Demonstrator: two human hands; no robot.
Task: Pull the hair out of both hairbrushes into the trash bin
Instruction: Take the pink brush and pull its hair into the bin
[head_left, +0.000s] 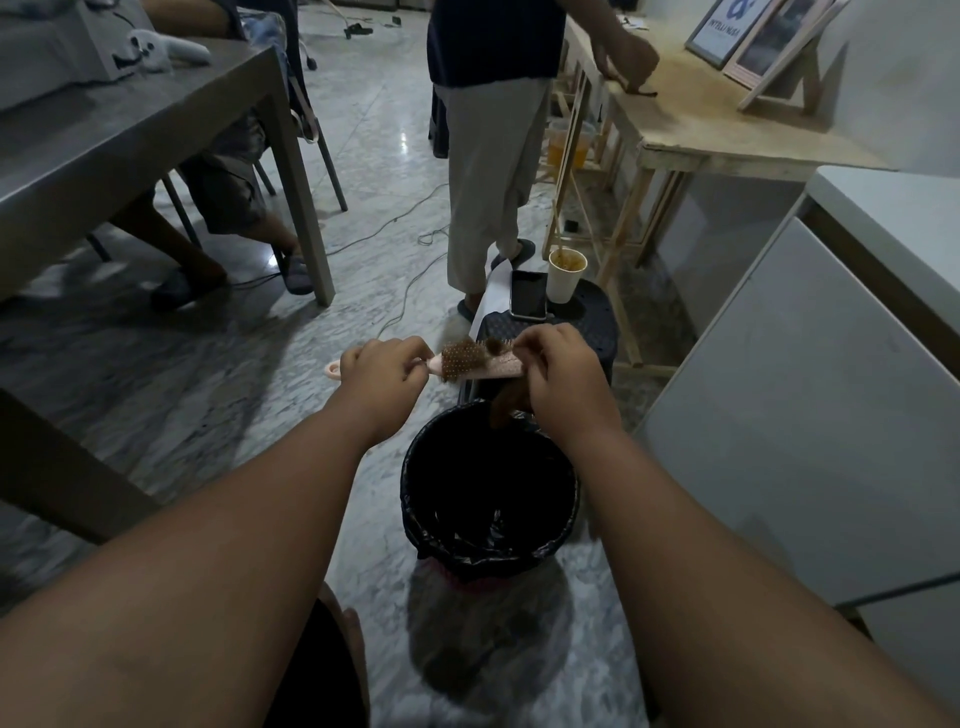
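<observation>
Left hand gripped a pink hairbrush by its handle; right hand pinched a brown hair clump above the trash bin's 12 o'clock rim, where strands could drop outside

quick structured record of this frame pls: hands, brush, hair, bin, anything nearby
left hand: grips the handle of the pink hairbrush
right hand: at the brush head, pinching a brown clump of hair that hangs toward the bin
hairbrush: held level above the far rim of the bin, hair left in the bristles
trash bin: on the floor, black liner, open
stool: behind the bin, holds a phone and a paper cup
second hairbrush: not visible
</observation>
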